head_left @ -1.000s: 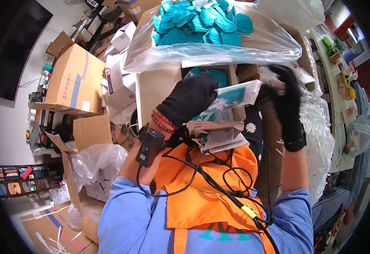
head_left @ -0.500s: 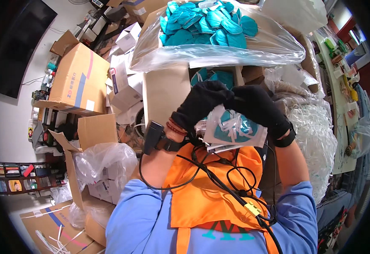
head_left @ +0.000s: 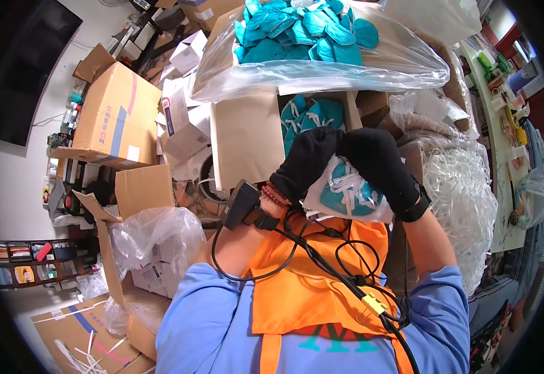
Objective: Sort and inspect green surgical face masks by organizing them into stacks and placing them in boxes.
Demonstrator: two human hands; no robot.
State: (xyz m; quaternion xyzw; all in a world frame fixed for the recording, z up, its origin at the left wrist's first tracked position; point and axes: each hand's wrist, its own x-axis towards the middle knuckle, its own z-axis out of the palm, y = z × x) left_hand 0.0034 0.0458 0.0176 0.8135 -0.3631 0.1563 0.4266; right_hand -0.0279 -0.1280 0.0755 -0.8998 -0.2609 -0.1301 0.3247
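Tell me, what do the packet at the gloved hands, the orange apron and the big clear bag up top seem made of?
Packet: probably thin plastic film, since teal shows through; the whitish border could be paper.
Apron: matt fabric, judging by its soft folds; fibre unclear.
Bag: likely glossy plastic, see-through and crinkled with bright highlights.

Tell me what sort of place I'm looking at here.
Likely a living space used as a packing area, though I can't be certain: a dark screen on the wall, a big cardboard box and a heap of teal mask-like pieces.
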